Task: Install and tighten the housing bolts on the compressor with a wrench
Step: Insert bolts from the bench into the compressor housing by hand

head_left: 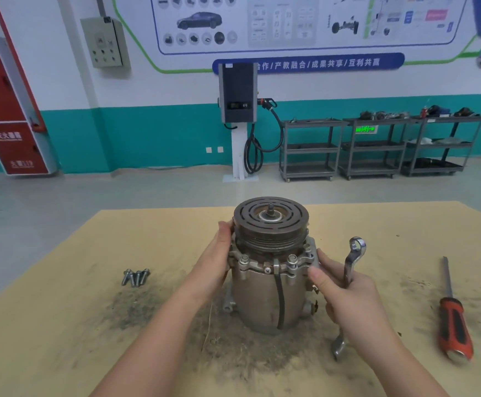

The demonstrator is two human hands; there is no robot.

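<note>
The compressor (265,299) stands upright on the tan board, its dark pulley (270,217) on top. Bolts (244,258) sit in the flange around the housing joint. My left hand (219,253) rests against the compressor's left side at the flange, fingers fairly straight. My right hand (345,296) grips a silver ring wrench (353,257) by its shaft, held upright, while its thumb and fingers touch the flange's right side. The wrench's lower end pokes out below my palm.
Several loose bolts (136,277) lie on the board to the left. An orange-handled screwdriver (454,313) lies at the right. Dark grit covers the tan board (61,325) around the compressor. Shelving carts and a charging post stand by the far wall.
</note>
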